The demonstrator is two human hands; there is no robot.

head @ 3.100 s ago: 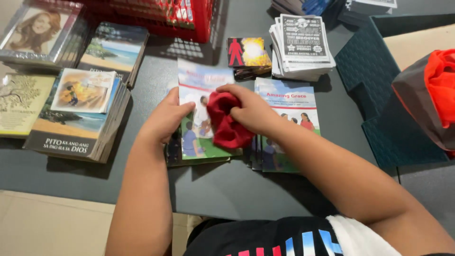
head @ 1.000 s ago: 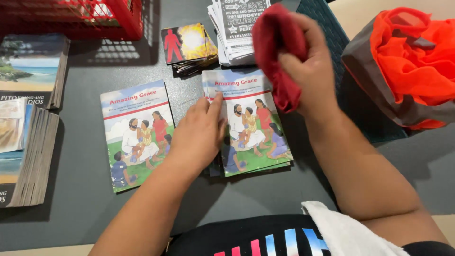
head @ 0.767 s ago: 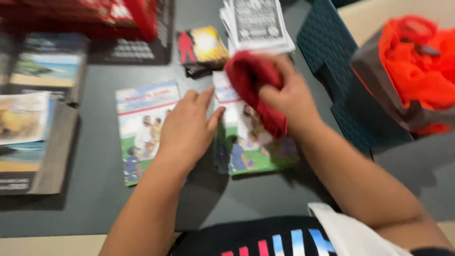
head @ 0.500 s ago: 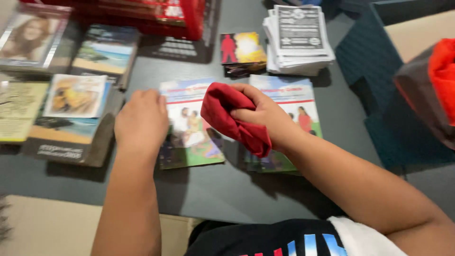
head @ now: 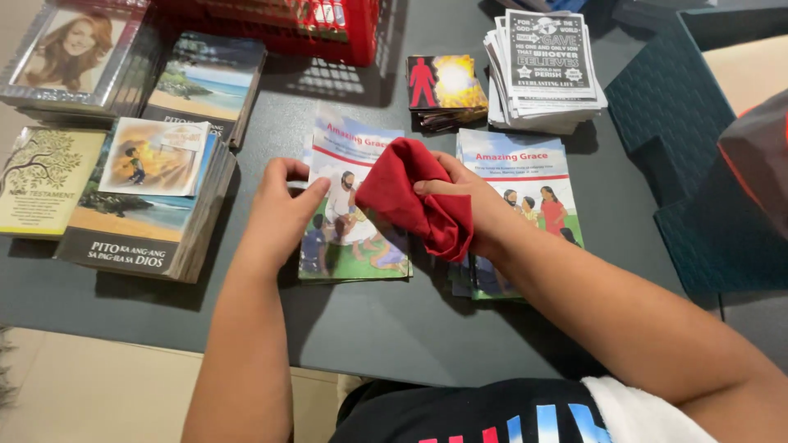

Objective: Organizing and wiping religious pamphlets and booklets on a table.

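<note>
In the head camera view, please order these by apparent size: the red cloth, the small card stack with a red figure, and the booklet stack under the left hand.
1. Booklet stack
2. Red cloth
3. Small card stack, though it lies farther away.

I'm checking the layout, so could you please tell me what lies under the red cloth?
The red cloth, gripped by the right hand, covers part of the left illustrated booklet stack. The booklet's right edge beneath it is hidden.
</note>
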